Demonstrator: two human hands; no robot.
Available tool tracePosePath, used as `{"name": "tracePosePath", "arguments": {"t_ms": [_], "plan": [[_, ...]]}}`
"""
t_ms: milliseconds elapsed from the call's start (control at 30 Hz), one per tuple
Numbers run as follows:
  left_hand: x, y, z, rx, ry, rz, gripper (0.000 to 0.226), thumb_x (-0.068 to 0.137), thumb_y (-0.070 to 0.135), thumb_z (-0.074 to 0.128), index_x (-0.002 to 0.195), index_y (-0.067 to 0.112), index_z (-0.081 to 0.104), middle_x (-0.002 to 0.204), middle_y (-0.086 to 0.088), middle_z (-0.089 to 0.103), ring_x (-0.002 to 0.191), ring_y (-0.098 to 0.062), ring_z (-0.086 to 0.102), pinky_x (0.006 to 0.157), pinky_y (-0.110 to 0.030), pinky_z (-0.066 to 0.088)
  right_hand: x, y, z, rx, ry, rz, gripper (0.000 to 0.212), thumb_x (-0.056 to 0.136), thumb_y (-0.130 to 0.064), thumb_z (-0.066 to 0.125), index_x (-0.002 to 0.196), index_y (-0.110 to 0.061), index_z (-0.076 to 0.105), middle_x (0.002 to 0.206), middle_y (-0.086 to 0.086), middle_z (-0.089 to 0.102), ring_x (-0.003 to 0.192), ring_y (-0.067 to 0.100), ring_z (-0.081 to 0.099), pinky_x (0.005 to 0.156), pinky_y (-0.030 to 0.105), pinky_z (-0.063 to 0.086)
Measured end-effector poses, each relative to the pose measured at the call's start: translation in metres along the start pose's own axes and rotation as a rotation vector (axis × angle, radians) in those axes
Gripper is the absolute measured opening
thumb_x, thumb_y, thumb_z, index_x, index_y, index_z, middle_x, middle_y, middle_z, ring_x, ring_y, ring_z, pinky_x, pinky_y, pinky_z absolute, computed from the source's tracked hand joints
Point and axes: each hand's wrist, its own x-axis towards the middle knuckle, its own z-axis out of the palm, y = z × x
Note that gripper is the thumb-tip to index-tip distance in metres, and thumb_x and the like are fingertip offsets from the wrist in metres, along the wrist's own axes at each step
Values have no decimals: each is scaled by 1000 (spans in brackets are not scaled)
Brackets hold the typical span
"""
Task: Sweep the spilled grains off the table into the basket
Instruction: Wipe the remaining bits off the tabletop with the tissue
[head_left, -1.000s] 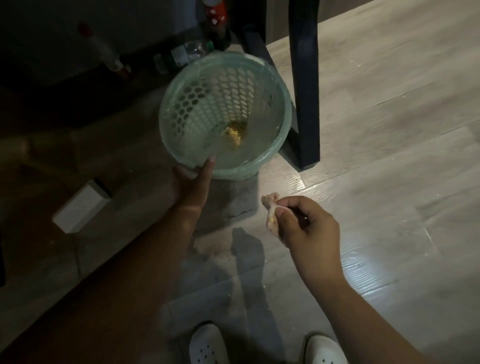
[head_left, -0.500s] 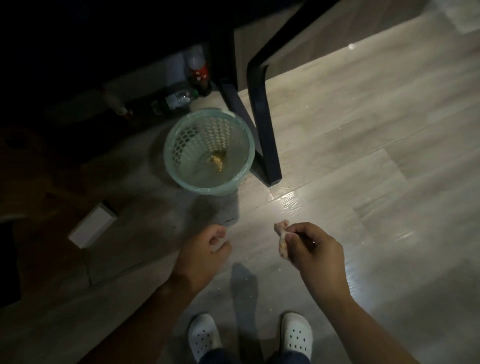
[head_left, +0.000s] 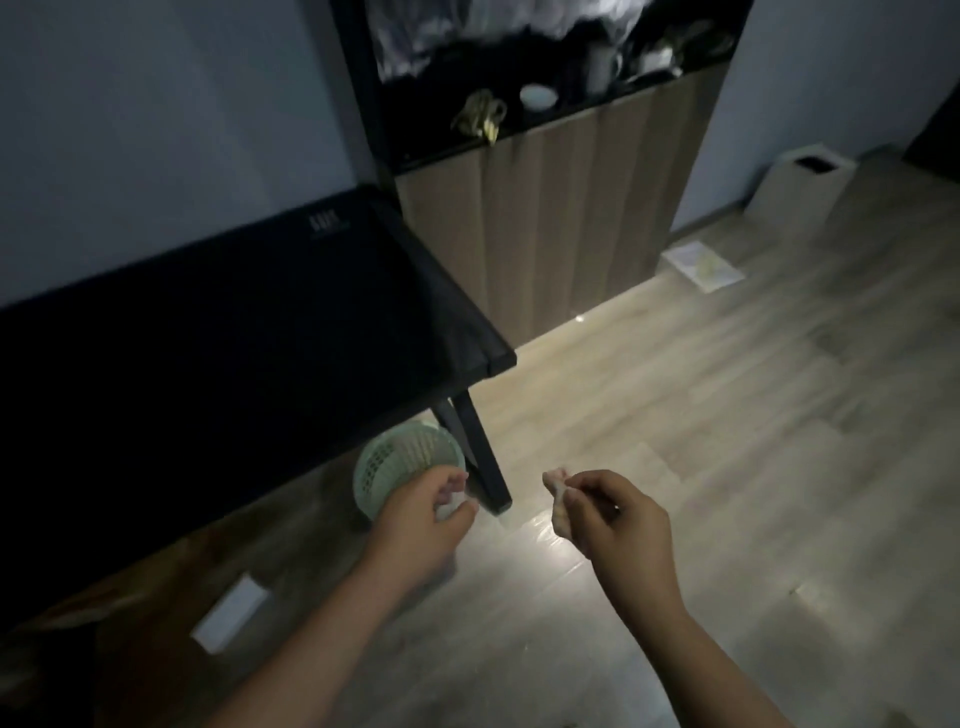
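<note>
Basket (head_left: 395, 460) on floor (head_left: 727, 415), tucked under table (head_left: 234, 312) corner, just beside table leg (head_left: 480, 452). Left hand (head_left: 418, 519) over basket's near rim, fingers loosely curled, gripping nothing; contact with rim unclear. Right hand (head_left: 618, 525) off to basket's right, thumb and forefinger pinching crumpled cloth (head_left: 557, 491). Tabletop too dark to spot grains.

No readable text, faint pale marking (head_left: 327, 224) on the black table (head_left: 234, 338) (too blurred to read)
</note>
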Motion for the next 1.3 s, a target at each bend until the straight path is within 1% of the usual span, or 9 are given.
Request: {"name": "tracePosePath", "arguments": {"t_ms": [133, 267, 433, 533, 633, 767, 900, 1000, 1300], "plan": [[-8, 88, -37, -2, 83, 102, 20, 83, 21, 69, 99, 29, 60, 99, 9, 65, 93, -7, 62, 86, -26, 50, 10, -85, -43, 38, 57, -147, 11, 89, -4, 63, 84, -11, 70, 81, -5, 73, 73, 2, 68, 58, 10, 48], [-9, 159, -64, -22, 128, 184, 27, 84, 20, 68, 110, 22, 63, 106, 6, 64, 97, -8, 61, 89, -31, 52, 28, -151, -83, 76, 94, -267, 8, 87, -8, 66, 84, -11, 71, 75, -4, 72, 68, 3, 67, 56, 10, 47], [2, 223, -83, -30, 206, 264, 30, 85, 25, 66, 114, 23, 61, 107, 8, 64, 99, -6, 60, 88, -31, 52, 60, -198, -116, 22, 127, -385, 9, 87, -9, 66, 86, -16, 72, 77, -8, 72, 71, 2, 67, 57, 12, 48], [14, 249, -92, -44, 224, 297, 28, 85, 25, 66, 113, 24, 61, 107, 9, 64, 99, -6, 60, 88, -32, 53, 80, -218, -123, 49, 118, -400, 10, 87, -9, 67, 85, -17, 72, 76, -10, 71, 72, 7, 69, 59, 18, 53], [32, 264, -102, -60, 247, 307, 29, 86, 24, 66, 114, 25, 61, 108, 10, 63, 100, -6, 60, 88, -31, 52, 103, -232, -124, 41, 93, -427, 11, 87, -9, 66, 86, -19, 72, 77, -8, 72, 72, 7, 70, 59, 19, 53], [69, 273, -112, -84, 254, 300, 26, 85, 24, 67, 110, 29, 61, 107, 12, 63, 100, -5, 61, 89, -29, 52, 143, -245, -118, 7, 62, -452, 10, 88, -7, 65, 89, -15, 72, 78, -6, 71, 69, 3, 67, 55, 11, 47], [117, 266, -124, -94, 269, 287, 26, 84, 28, 68, 108, 34, 60, 107, 14, 64, 100, -6, 61, 89, -32, 52, 194, -257, -106, -21, 28, -458, 10, 87, -7, 66, 87, -15, 71, 77, -5, 71, 68, 6, 67, 53, 14, 48], [153, 253, -130, -96, 290, 239, 29, 84, 31, 68, 111, 34, 60, 108, 15, 63, 101, -2, 60, 89, -31, 53, 232, -264, -94, -14, -3, -454, 8, 87, -5, 66, 88, -11, 72, 75, -5, 71, 65, 5, 67, 51, 12, 47], [253, 241, -152, -88, 321, 132, 32, 84, 29, 69, 115, 31, 60, 111, 17, 62, 105, -1, 58, 88, -20, 47, 351, -263, -61, -28, -63, -382, 12, 86, -6, 67, 82, -16, 73, 71, -5, 72, 62, 3, 66, 51, 11, 45]]}}
